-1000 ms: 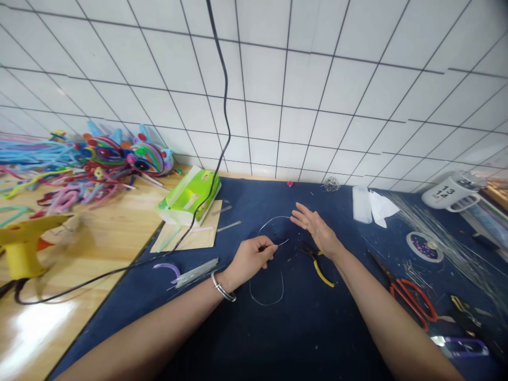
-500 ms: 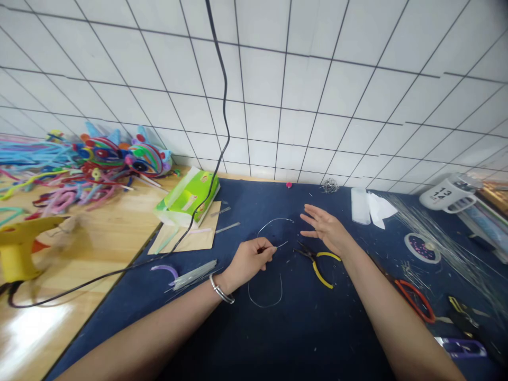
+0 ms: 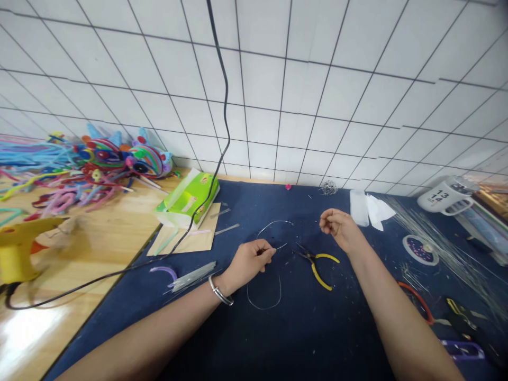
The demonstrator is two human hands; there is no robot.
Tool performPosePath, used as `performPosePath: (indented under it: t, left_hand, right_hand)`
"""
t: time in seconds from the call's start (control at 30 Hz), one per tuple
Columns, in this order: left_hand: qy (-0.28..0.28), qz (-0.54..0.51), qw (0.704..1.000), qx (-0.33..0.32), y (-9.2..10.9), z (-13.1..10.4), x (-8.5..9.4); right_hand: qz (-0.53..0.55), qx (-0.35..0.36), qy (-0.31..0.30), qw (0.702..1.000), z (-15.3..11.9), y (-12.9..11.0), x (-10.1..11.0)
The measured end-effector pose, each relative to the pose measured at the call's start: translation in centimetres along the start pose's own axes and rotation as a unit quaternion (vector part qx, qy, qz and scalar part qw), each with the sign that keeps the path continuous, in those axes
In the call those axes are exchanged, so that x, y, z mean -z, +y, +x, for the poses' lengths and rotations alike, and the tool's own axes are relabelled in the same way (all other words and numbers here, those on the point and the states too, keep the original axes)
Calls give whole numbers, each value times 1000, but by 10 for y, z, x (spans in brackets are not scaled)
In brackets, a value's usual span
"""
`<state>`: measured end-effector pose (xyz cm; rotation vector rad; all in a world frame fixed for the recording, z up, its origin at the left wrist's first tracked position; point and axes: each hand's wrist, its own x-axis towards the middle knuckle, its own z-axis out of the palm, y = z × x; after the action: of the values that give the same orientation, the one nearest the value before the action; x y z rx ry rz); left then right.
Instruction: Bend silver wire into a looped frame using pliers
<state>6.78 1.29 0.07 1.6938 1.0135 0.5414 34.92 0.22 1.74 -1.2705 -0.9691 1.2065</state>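
Silver wire (image 3: 281,246) pinched by the left hand (image 3: 248,263)

Wire so thin was best gripped lightly near its end, with its curve kept unkinked. A lower curve was seen nearer than the closed left thumb and finger; a short end was shown jutting rightward from them, and an arc beyond. Pliers (image 3: 320,279) were seen further right, near the right hand (image 3: 343,231); its fingers were loosely curled, but whether anything was held could not be told.

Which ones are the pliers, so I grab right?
Find the dark blue mat, then the person's right hand. Just below it in view lie pliers, spread open. Their curved handles are yellow; the rounded handle past the right forearm is orange-red.
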Motion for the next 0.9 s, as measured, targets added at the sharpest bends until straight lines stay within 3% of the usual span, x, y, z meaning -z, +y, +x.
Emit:
performPosePath:
  t: [0.4,0.53,0.7,0.9]
  left_hand:
    - [-5,11,1000,-6,1,0,1]
    - [-4,12,1000,-7,0,0,1]
    - [-5,12,1000,-6,-1,0,0]
    - [-9,12,1000,-7,-2,1,1]
  right_hand:
    - [-3,-50,-121,991,-12,-16,-7]
    - [-24,-41,-94,994,-10,-10,-7]
    - [-82,38,20,996,1,2,-3]
    - [-188,36,5,982,1,4,6]
